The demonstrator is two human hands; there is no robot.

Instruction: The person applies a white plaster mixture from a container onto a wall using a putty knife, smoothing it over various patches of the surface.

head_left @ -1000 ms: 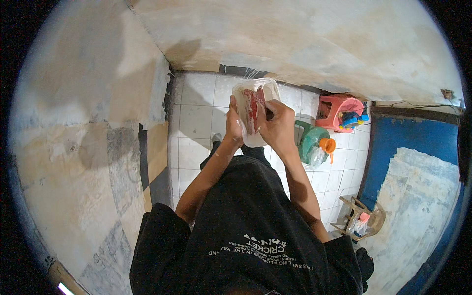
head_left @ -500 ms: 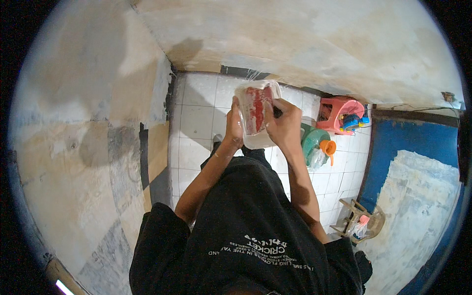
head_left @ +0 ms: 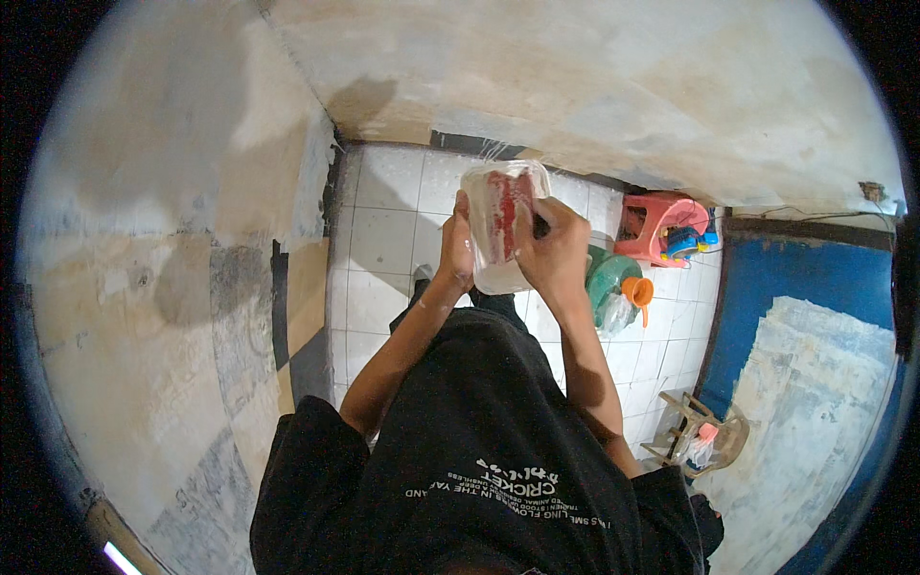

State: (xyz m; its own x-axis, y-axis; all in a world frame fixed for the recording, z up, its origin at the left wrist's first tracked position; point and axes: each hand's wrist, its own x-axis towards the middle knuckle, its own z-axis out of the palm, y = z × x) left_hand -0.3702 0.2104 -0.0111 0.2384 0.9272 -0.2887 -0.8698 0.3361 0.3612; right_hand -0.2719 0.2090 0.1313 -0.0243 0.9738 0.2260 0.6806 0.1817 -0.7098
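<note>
My left hand [head_left: 457, 240] is closed round the left side of a clear plastic tub [head_left: 489, 276], held out over my feet. Inside the tub is a red flat tool [head_left: 508, 206] smeared with white paste. My right hand [head_left: 556, 244] is closed on this tool at its right side, thumb toward the tub's middle. A dark part shows between my right fingers, too small to make out. White smears are on my left thumb.
A pink plastic stool [head_left: 640, 230] with blue-yellow items [head_left: 685, 244] stands by the far wall. Nearer are a green container [head_left: 609, 273] and orange funnel-like piece [head_left: 640, 292]. A brown chair [head_left: 724, 450] is at lower right, beside a blue, partly white-coated panel [head_left: 747, 259].
Both hands, with the tub, have shifted slightly down and to the right in the picture. My right thumb has moved a little right along the red tool.
</note>
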